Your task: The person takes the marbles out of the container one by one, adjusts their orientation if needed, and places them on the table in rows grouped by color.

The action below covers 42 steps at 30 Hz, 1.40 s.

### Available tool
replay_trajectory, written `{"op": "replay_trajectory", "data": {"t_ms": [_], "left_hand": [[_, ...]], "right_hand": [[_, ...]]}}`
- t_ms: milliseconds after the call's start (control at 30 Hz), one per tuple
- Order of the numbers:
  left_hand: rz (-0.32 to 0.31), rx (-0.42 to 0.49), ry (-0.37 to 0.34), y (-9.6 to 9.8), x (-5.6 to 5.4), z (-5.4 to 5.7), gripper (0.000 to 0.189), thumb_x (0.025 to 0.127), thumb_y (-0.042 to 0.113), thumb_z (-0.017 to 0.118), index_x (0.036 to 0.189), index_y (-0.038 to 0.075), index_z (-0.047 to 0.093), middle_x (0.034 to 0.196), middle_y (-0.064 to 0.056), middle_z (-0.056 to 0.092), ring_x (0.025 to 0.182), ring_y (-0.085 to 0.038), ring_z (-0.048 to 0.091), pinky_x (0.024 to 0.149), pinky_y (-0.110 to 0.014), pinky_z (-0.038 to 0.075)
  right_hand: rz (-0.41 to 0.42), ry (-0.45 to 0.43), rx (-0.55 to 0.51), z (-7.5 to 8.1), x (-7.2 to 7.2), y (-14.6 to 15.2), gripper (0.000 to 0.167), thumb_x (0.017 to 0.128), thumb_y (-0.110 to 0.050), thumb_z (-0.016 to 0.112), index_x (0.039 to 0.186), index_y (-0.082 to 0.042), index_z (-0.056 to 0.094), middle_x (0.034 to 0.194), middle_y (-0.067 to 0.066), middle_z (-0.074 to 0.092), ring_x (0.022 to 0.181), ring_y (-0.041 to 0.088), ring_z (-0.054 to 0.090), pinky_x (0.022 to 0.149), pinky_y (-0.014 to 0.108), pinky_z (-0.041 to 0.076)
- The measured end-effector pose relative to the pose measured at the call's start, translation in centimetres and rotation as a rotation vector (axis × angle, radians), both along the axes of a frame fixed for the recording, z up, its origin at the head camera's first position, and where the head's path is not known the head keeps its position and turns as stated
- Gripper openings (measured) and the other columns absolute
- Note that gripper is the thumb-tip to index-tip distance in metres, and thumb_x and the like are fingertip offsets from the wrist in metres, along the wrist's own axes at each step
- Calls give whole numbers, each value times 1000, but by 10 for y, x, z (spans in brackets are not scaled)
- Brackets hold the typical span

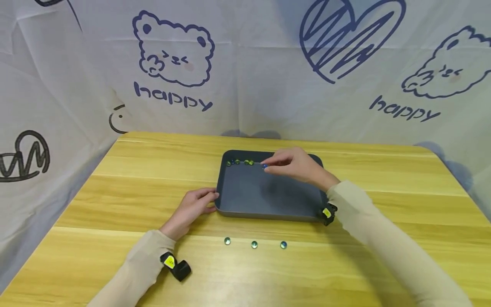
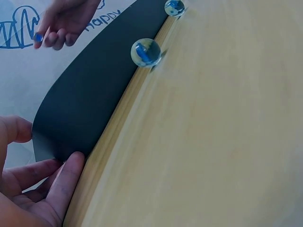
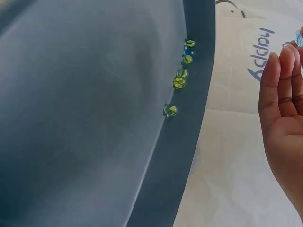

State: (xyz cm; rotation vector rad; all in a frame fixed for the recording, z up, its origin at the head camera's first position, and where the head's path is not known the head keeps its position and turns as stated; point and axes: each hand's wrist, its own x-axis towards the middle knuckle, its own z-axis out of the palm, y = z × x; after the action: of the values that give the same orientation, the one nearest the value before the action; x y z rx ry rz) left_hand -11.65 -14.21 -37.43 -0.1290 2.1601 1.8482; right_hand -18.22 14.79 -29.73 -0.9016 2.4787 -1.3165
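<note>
My right hand point(image 1: 296, 165) pinches a blue glass marble point(image 1: 265, 166) between thumb and fingertips, above the far side of a dark grey rectangular tray point(image 1: 253, 194). In the right wrist view that marble point(image 3: 298, 39) shows only partly, at the right edge. My left hand point(image 1: 192, 208) grips the tray's near left corner; in the left wrist view its thumb meets the rim and its fingers point(image 2: 71, 172) lie against the outer wall. Several marbles, mostly yellow-green point(image 3: 179, 82) with a blue one point(image 3: 189, 52) among them, line the tray's far inner wall.
On the wooden table point(image 1: 126, 200), three marbles lie in a spaced row in front of the tray: a left one point(image 1: 227, 241), a middle one point(image 1: 254, 244) and a bluer right one point(image 1: 283, 244). A white printed cloth point(image 1: 261, 98) hangs behind the table.
</note>
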Motion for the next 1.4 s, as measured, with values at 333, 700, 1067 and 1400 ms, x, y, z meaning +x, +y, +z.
{"op": "replay_trajectory", "data": {"t_ms": [333,700,1067,1400], "left_hand": [[12,-1,-13,0,1,-1,43,97,15,52,133,-8,52,136,-24,50,117,-31,55,88,-30,55],[8,2,-6,-1,3,-3,43,98,16,52,133,-8,52,136,-24,49,118,-32,54,89,-30,55],[0,-6,-7,0,-1,-2,44,97,17,53,134,-7,52,137,-22,49,118,-31,55,88,-30,55],[-4,8,4,-2,0,1,43,98,15,52,133,-9,51,136,-24,49,119,-32,54,90,-31,54]], "right_hand": [[28,-21,-28,1,25,23,23,89,-9,70,111,-4,74,90,4,65,68,20,50,57,26,44],[148,52,-91,-12,47,39,18,88,-4,70,105,-2,75,86,-1,66,62,16,47,50,26,41],[182,56,-185,-25,67,62,21,88,-2,69,107,-6,75,89,6,66,68,14,52,51,26,48],[214,70,-251,-31,83,74,28,83,9,69,107,-4,75,88,6,66,64,14,49,43,30,40]]}}
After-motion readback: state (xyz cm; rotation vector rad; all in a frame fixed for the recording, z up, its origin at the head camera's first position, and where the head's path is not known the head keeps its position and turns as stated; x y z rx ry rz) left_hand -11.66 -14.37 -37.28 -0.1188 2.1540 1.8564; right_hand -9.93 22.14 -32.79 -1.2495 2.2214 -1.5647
